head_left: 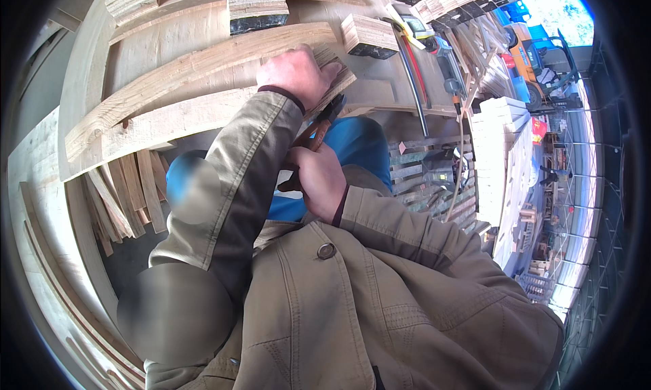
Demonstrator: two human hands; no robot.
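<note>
Left hand (295, 75), upper centre of the frame: closed over a striped wooden block (342, 81), thumb reaching along its top; whether the fingers wrap beneath, I cannot tell. The block lies slantwise at the right end of two long planks, an upper plank (203, 61) and a lower plank (183, 121), both running to the left side of the frame.

Right hand (320, 180), centre: curled around a hand tool (329, 112), brown-handled and dark-headed, its head near the block; exact kind unclear from here.

Plywood panel (183, 25), upper left: beneath the planks. Layered block (258, 12), top centre, and dark-sided block (369, 36), to its right: both resting on the panel.

Metal tube (414, 85) and red bar (416, 68), upper right of centre: side by side. Power tool (447, 63): just right of these. Loose slats (132, 190), left: below the lower plank. Pale lumber stack (498, 163), right.
</note>
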